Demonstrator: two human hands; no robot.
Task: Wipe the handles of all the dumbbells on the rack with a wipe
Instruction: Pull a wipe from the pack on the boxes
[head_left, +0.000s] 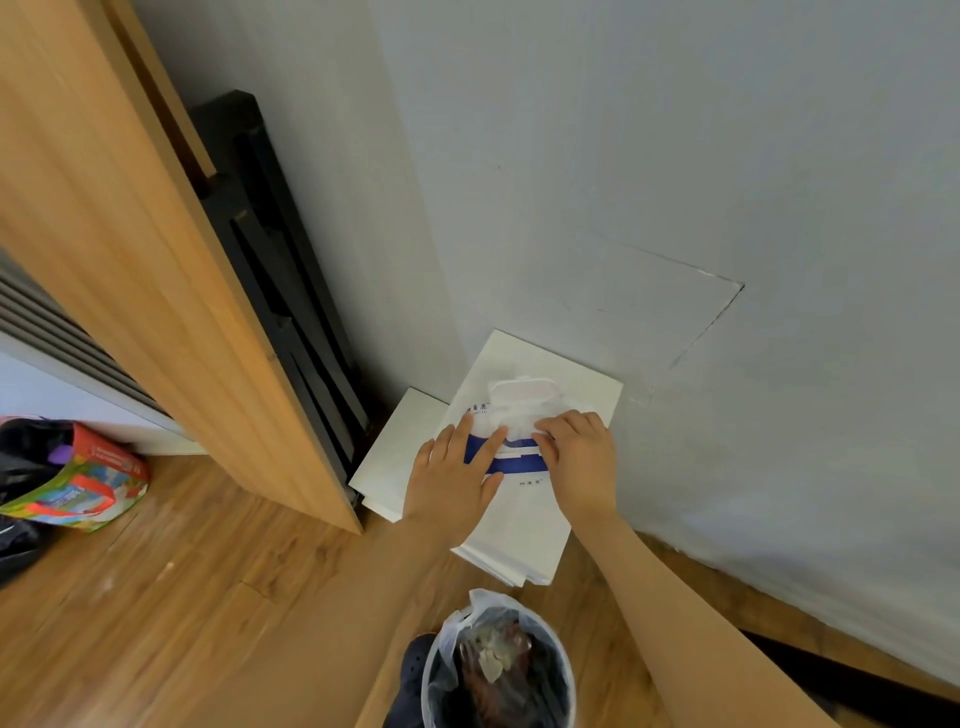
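Wood floor at a grey wall: both hands on a pack of wipes lying on a white stand.

Grey wall (675, 182) meets wood floor (182, 571), and a white stand (395, 452) sits in the corner beside a black frame (270, 270) and a wood panel (130, 234). The pack (514, 488) lies flat on the stand, long axis running from the person toward the wall, its opening at the far end. The left hand (457, 478) rests on it with fingers straight and spread; the right hand (576, 457) curls its fingers over a white wipe (519, 410) at the opening (whether it pinches the wipe cannot be told). A bin (498, 670) lined with a clear bag, holding dark rubbish, stands near the stand. A colourful bag (78, 478) lies well apart at left.
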